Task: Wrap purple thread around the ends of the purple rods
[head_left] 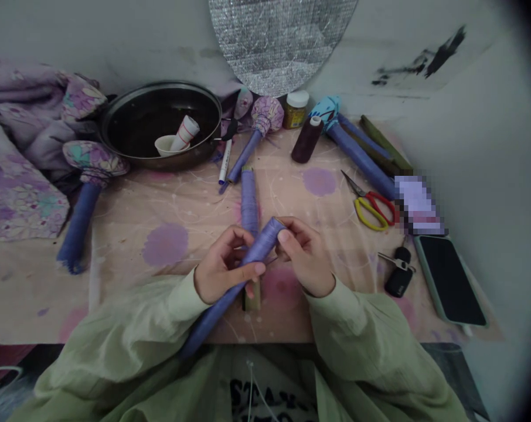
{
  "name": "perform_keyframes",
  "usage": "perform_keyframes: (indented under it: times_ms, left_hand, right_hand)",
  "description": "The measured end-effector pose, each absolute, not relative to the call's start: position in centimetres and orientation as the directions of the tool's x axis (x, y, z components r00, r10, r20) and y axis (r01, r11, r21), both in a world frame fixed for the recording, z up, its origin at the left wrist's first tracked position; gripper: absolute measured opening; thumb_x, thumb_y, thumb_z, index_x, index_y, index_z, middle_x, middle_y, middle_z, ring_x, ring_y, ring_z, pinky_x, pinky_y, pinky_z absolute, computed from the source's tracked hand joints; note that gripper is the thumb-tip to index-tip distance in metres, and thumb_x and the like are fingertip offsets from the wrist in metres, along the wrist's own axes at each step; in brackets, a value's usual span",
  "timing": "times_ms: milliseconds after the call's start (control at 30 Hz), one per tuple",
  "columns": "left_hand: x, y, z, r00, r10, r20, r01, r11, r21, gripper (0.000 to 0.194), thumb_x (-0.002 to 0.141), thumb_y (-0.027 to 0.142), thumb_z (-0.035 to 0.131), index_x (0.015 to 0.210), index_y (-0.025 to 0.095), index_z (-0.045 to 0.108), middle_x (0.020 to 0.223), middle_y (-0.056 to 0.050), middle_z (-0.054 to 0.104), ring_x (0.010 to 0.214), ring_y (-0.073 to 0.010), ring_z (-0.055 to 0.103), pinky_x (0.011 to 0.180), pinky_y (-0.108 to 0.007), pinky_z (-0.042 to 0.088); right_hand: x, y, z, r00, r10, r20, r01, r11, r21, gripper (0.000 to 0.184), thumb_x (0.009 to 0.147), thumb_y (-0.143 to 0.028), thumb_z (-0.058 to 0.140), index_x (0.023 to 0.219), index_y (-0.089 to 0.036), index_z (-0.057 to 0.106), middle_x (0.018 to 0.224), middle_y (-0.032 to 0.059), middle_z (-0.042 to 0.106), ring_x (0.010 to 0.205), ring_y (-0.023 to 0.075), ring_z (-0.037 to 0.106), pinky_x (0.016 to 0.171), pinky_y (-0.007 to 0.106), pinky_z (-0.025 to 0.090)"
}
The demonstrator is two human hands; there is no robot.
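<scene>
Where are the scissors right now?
In the head view, the scissors lie on the right side of the table, beyond the keys and to the right of the right hand.

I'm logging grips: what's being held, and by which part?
A purple-wrapped stick: the left hand holds it below its far end; the right hand holds that end.

A table (125, 205) spread with a peach cover, blotched in purple and pink, carries the things. On its left lie floral fabric (26, 199) and a blue-wrapped stick (80, 220) with a floral head. Toward the wall sit a dark pan (129, 126), a lidded jar (296, 110) and a dark thread spool (306, 140), a marker (225, 161) near the pan. A violet-wrapped rod (248, 199) lies mid-table; scissors (371, 208), keys (398, 272) and a phone (452, 281) lie at right.
</scene>
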State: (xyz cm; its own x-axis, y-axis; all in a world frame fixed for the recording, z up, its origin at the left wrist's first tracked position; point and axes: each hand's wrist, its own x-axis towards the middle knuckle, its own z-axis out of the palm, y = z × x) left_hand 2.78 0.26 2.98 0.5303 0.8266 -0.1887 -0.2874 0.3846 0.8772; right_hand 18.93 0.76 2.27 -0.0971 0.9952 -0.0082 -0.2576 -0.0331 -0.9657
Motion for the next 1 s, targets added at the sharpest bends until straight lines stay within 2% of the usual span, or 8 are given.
perform_keyframes:
  times_ms: [100,233,433,567,700,900,1000]
  left_hand:
    - [2.9,0.1,3.0,0.472,0.862,-0.182,-0.295,0.349,0.889,0.027,0.074,0.018,0.07,0.086,0.016,0.046,0.071,0.003,0.058,0.056,-0.0102,0.061,0.041,-0.023,0.057]
    - [2.8,0.2,3.0,0.508,0.833,-0.218,-0.335,0.424,0.841,0.025,0.073,0.021,0.07,0.086,0.015,0.05,0.073,0.002,0.061,0.055,-0.0112,0.061,0.039,-0.023,0.056]
    - [2.5,0.6,3.0,0.563,0.777,-0.281,-0.352,0.533,0.769,0.024,0.075,0.024,0.069,0.087,0.013,0.051,0.072,0.0,0.065,0.051,-0.0117,0.061,0.036,-0.022,0.053]
    - [2.3,0.9,2.9,0.591,0.755,-0.284,-0.365,0.564,0.741,0.021,0.079,0.027,0.064,0.088,0.014,0.051,0.072,-0.001,0.066,0.048,-0.0108,0.059,0.034,-0.02,0.05]
    - [2.0,1.2,3.2,0.648,0.713,-0.268,-0.352,0.591,0.726,0.019,0.083,0.03,0.059,0.09,0.014,0.051,0.071,-0.001,0.064,0.044,-0.0089,0.056,0.033,-0.017,0.046]
    - [2.1,1.2,3.0,0.709,0.673,-0.21,-0.355,0.598,0.718,0.023,0.085,0.034,0.056,0.096,0.015,0.05,0.075,-0.001,0.058,0.046,-0.0067,0.054,0.037,-0.016,0.044]
    - [2.2,1.0,2.7,0.722,0.662,-0.203,-0.316,0.576,0.754,0.025,0.085,0.036,0.055,0.098,0.016,0.048,0.078,-0.001,0.057,0.049,-0.0077,0.056,0.039,-0.017,0.044]
  right_hand:
    - [19.1,0.9,2.0,-0.084,0.996,-0.027,-0.27,-0.049,-0.962,0.034,0.073,-0.048,0.066,0.086,-0.017,0.059,0.05,-0.0082,0.04,0.043,0.0044,0.03,0.04,0.021,0.024]
    - [19.3,1.0,1.8,-0.099,0.995,-0.033,-0.313,-0.062,-0.948,0.026,0.075,-0.041,0.067,0.084,-0.017,0.062,0.049,-0.0093,0.033,0.042,0.0038,0.025,0.041,0.02,0.021]
    - [19.6,1.2,1.7,-0.056,0.995,-0.079,-0.319,-0.093,-0.943,0.024,0.077,-0.041,0.063,0.079,-0.017,0.061,0.048,-0.0097,0.027,0.042,0.0039,0.021,0.04,0.02,0.014]
    - [19.8,1.2,1.7,-0.052,0.994,-0.091,-0.311,-0.103,-0.945,0.019,0.077,-0.033,0.063,0.068,-0.017,0.056,0.049,-0.0085,0.031,0.043,0.0036,0.022,0.041,0.02,0.014]
    - [19.9,1.1,1.6,-0.077,0.995,-0.066,-0.307,-0.086,-0.948,0.016,0.077,-0.028,0.064,0.068,-0.018,0.055,0.051,-0.0081,0.033,0.044,0.0042,0.025,0.042,0.021,0.018]
    - [19.9,0.9,1.5,-0.102,0.994,-0.035,-0.352,-0.069,-0.933,0.017,0.078,-0.029,0.065,0.069,-0.018,0.056,0.051,-0.0083,0.033,0.044,0.0041,0.028,0.043,0.021,0.019]
    - [19.9,0.8,1.6,-0.096,0.995,-0.021,-0.329,-0.052,-0.943,0.018,0.079,-0.03,0.064,0.069,-0.018,0.055,0.051,-0.008,0.034,0.044,0.0047,0.027,0.043,0.021,0.02]
